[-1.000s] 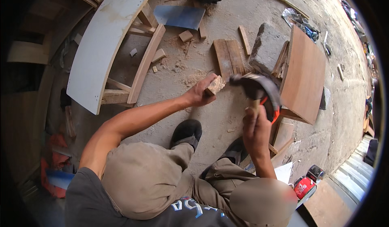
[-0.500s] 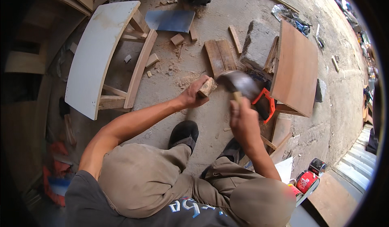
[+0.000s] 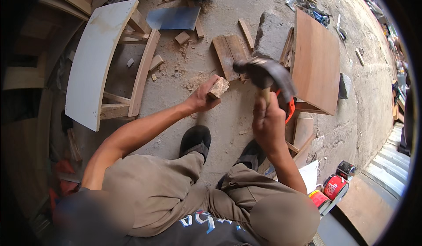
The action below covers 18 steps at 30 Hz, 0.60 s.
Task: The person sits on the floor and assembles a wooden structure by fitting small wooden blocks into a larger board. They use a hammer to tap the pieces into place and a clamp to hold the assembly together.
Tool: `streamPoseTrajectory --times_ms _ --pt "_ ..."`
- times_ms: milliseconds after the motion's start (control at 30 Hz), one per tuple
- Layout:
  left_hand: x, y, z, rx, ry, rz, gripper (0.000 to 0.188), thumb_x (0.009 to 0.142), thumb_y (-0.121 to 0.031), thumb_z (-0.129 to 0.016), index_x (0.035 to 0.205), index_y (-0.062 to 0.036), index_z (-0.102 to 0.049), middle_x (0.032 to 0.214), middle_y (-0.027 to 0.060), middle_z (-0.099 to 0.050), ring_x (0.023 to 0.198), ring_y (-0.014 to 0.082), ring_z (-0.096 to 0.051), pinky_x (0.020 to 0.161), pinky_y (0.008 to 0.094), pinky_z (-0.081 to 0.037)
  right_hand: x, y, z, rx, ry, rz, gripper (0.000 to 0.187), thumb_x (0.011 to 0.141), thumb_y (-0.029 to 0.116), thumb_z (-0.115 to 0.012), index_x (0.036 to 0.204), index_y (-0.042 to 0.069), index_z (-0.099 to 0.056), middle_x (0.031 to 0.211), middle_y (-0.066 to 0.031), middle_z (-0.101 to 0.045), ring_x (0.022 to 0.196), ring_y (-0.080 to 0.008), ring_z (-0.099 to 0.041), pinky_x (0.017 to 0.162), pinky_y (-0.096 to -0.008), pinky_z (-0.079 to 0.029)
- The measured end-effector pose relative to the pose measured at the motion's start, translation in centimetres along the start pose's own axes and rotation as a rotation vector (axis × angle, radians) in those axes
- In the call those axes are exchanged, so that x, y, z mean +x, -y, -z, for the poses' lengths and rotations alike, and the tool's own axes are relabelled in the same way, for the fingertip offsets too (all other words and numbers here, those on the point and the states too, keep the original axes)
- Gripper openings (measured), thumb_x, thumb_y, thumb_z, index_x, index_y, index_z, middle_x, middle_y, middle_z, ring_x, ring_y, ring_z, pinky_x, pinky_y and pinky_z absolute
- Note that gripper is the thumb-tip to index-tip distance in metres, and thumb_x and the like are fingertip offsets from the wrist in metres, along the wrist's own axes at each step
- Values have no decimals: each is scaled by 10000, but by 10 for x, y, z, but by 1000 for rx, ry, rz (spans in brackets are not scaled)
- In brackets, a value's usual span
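My left hand (image 3: 203,97) is closed around a block of wood (image 3: 218,88), whose rough, splintered end faces up. Gripped by its wooden handle in my right hand (image 3: 268,121) is a claw hammer (image 3: 263,72). The dark metal head is raised to the right of the block, apart from it and slightly smeared by motion. Beyond both hands a flat wooden board (image 3: 228,55) lies on the ground. Partly hidden behind my right hand is an orange-handled saw (image 3: 290,109).
At left stands a white-topped wooden frame (image 3: 94,66). A brown plywood panel on a frame (image 3: 317,61) leans by a concrete block (image 3: 272,35) at right. A blue sheet (image 3: 173,17), wood offcuts (image 3: 182,37) and sawdust lie ahead. Red tins (image 3: 335,186) stand at lower right.
The hammer has swung away from the block, up and to the right, with my right hand. My left hand still holds the block in nearly the same place. The whole view has shifted slightly.
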<state>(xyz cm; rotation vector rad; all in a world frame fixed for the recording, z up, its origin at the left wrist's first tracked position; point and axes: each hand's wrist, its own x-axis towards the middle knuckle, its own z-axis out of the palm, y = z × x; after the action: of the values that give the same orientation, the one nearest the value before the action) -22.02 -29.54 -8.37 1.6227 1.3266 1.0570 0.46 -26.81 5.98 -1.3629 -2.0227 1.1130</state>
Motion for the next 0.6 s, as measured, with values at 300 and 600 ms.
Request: streamPoseTrajectory --times_ms 300,600 --pt "15 5 40 -533 62 251 551 653 -34 -559 1202 -54 -596 1105 50 -587 1070 185 -592 993 405 -503 -31 -79 -11 -94 -68 44 202 1027 209 -551 1068 12 -533 729 -256 -616 687 -460 -639 560 -488 -472" --pt "32 -28 38 -948 155 445 696 630 -196 -599 1293 15 -581 979 55 -555 949 194 -594 881 445 -569 -73 -199 -60 -481 79 154 520 816 237 -782 1235 62 -531 1054 -194 -597 983 -394 -607 839 -463 -494"
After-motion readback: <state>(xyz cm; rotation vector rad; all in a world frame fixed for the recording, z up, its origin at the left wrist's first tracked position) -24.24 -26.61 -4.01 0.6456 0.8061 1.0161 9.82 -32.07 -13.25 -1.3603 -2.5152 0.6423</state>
